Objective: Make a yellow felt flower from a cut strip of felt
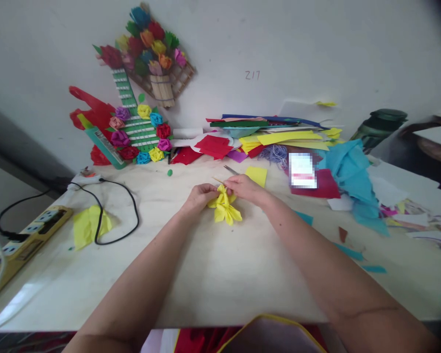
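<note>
Above the middle of the table (220,274), the yellow paper flower (226,208) is pinched at its upper edges between the left hand (200,197) and right hand (244,188), apparently so its petals are kept free.

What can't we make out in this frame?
Head view, all:
Lower end of the thin stick: hidden by the yellow paper flower and the fingers.
Left hand: fingertips partly hidden by petals.
Rear of the pointed metal tool: behind the right hand.
Bright screen: pixelated, unreadable.
Power strip: cut off by left edge.
Green bottle: print too small.
</note>
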Demonstrator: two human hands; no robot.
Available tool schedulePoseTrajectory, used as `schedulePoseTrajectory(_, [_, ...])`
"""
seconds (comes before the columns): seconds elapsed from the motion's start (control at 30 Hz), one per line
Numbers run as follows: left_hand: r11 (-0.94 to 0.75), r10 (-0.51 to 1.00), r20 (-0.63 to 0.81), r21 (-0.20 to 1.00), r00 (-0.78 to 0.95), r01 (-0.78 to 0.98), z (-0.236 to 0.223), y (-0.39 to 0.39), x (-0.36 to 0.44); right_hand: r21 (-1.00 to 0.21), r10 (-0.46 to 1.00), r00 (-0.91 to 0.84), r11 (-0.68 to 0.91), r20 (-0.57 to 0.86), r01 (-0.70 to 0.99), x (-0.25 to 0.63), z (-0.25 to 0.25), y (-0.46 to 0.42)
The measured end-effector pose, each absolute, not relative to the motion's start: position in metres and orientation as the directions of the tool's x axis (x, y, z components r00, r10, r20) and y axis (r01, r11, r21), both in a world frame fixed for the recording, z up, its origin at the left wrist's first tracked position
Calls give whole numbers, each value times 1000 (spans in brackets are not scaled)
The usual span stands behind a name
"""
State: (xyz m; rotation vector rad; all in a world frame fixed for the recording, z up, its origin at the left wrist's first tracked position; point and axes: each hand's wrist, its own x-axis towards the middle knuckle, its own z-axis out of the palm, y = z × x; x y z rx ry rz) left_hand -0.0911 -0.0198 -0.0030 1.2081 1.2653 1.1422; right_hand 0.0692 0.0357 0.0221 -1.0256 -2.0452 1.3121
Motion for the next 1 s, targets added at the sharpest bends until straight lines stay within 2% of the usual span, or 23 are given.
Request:
schedulePoseTrajectory(0.33, [108, 994, -108, 994, -4, -21, 5, -26, -88, -907, 767, -642, 271, 0, 323, 74, 39, 27])
schedulePoseTrajectory(0.53, [104, 995, -104, 994, -4, -35, 6, -28, -87, -913, 742, -656, 164, -135, 374, 78, 41, 27])
schedulePoseTrajectory(0.63, [104, 995, -104, 994, 12, -43, 6, -28, -88, -908, 708, -686, 160, -168, 387, 79, 40, 28])
schedulePoseTrajectory(0.83, [99, 995, -96, 992, 39, -72, 5, -28, -90, -914, 712, -687, 170, -145, 368, 78, 35, 30])
schedulePoseTrajectory(1.0, [117, 991, -111, 990, 77, -74, 6, -28, -91, -914, 709, -704, 260, -38, 311, 77, 34, 29])
